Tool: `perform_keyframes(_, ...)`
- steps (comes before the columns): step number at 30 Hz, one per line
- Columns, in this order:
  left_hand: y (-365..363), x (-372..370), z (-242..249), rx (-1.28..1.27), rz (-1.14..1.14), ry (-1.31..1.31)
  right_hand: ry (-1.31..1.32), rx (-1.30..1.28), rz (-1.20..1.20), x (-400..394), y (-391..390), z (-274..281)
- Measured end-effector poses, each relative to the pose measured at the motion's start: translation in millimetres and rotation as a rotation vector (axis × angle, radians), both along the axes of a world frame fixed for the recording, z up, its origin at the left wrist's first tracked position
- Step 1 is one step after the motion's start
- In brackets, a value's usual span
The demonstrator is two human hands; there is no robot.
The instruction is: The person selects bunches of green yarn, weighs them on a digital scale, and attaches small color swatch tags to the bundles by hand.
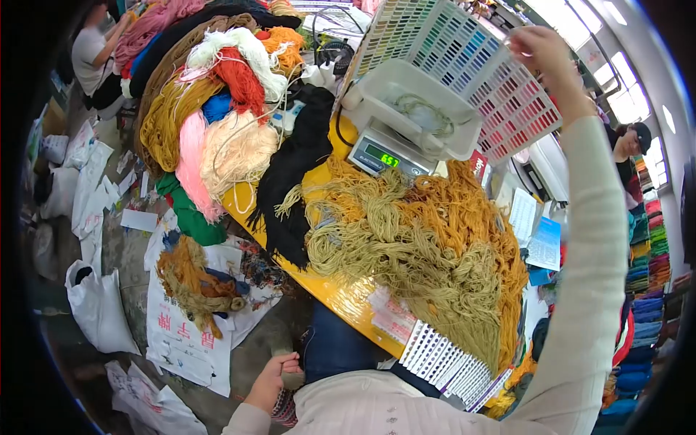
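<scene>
My right hand (pixel 540 54) is raised at the upper right, in front of the edge of a colour sample chart (pixel 464 51); its fingers are blurred. Low in the view, my left hand (pixel 281 370) is closed beside my leg, and what it holds, if anything, is too small to name. A digital scale (pixel 388 152) with a green display carries a clear plastic tray (pixel 377 83), and a thin loop of pale green yarn (pixel 428 112) lies in the tray. Olive and orange yarn (pixel 406 225) is heaped in front of the scale.
Black yarn (pixel 290 181) and a pile of coloured skeins (pixel 232 94) cover the yellow table's (pixel 326 293) left part. Striped cards (pixel 442 362) lie at its near edge. White sacks (pixel 101 304) and yarn scraps (pixel 192 279) are on the floor. Two other people are in the background.
</scene>
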State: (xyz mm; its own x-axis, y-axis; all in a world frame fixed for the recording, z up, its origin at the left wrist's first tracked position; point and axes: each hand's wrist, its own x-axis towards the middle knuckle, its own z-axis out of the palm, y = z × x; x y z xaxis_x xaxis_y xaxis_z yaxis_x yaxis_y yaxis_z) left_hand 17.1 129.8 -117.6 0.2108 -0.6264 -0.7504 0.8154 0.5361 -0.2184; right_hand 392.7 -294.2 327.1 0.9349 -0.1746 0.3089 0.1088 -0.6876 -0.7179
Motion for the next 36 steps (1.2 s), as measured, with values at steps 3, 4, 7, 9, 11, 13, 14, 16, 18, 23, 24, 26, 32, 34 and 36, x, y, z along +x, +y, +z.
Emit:
perform_keyframes(3, 1.4, -2.2, -2.6, -0.025, 0.024, -0.023, -0.278, -0.616, -0.057, 8.0, 3.7, -89.1)
perform_keyframes(4, 2.6, -3.3, -1.8, -0.034, 0.026, -0.032, -0.191, -0.796, 0.061, 14.5, -6.5, -125.3)
perform_keyframes(7, 3.4, -2.3, 6.2, -0.027, 0.0, -0.069, 0.058, -1.071, 0.15, -31.3, 14.9, -189.3)
perform_keyframes(9, 2.3, 4.2, 16.0, -0.004, -0.036, -0.108, -0.081, -0.89, 0.155, -59.5, 18.7, -199.8)
perform_keyframes(11, -3.0, 12.5, 25.9, 0.017, -0.083, -0.151, -0.111, -0.708, 0.064, -78.5, 20.1, -195.2)
perform_keyframes(13, -8.6, 20.6, 27.2, -0.069, -0.119, -0.178, -0.137, -0.798, 0.045, -89.3, 15.0, -196.8)
perform_keyframes(14, -11.9, 24.5, 27.3, -0.113, -0.137, -0.192, -0.15, -0.843, 0.035, -93.1, 13.2, -197.4)
perform_keyframes(16, -18.1, 30.1, 28.3, -0.158, -0.175, -0.225, -0.123, -0.851, 0.021, -98.5, 14.4, -201.6)
perform_keyframes(18, -22.4, 34.4, 35.9, -0.169, -0.209, -0.251, -0.127, -0.866, 0.012, -99.0, 16.4, -205.8)
perform_keyframes(23, -15.0, 32.0, 49.7, -0.15, -0.2, -0.288, -0.214, -0.952, -0.008, -88.4, 23.5, -217.1)
perform_keyframes(24, -11.6, 29.7, 49.9, -0.152, -0.144, -0.279, -0.207, -0.965, -0.007, -86.6, 25.0, -217.8)
perform_keyframes(26, -2.4, 23.6, 49.6, -0.156, -0.03, -0.261, -0.194, -0.991, -0.003, -83.5, 28.3, -218.3)
perform_keyframes(32, 14.8, 14.8, 74.2, -0.187, 0.16, -0.535, -0.229, -1.095, -0.003, -71.9, 32.1, -227.5)
perform_keyframes(34, 11.8, 23.4, 90.8, -0.177, 0.142, -0.694, -0.254, -1.169, -0.002, -64.1, 27.8, -235.2)
perform_keyframes(36, 9.9, 31.7, 106.4, -0.246, 0.175, -0.824, -0.274, -1.258, -0.01, -60.6, 27.7, -235.4)
